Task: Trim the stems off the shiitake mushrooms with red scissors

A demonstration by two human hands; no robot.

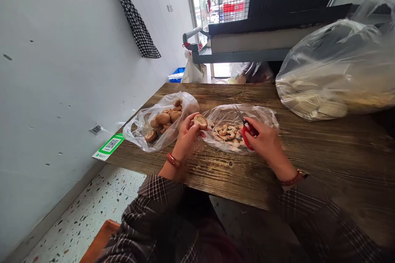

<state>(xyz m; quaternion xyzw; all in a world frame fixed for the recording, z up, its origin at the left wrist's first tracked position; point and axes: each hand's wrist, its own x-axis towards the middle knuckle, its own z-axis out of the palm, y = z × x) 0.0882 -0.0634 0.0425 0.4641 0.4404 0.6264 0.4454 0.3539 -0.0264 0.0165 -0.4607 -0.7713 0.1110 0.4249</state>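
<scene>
My left hand (189, 132) is closed on a brown mushroom (200, 121), its pale underside turned up. In my right hand (266, 137) is a pair of scissors (246, 131) with red handles; the blades point up and to the left, away from the mushroom. Left of my left hand lies an open clear plastic bag (140, 120) with several whole mushrooms (163, 118) in it. Between and beneath my hands, a second clear bag (262, 114) is spread out, holding a pile of small pale pieces (227, 132) that look like cut mushroom stems.
Both bags rest on a dark wooden table (216, 172). A large filled plastic bag (333, 74) stands at the back right. A green QR-code card (111, 147) sits at the left edge by the white wall (77, 49). Behind the table is a grey metal cart (240, 55).
</scene>
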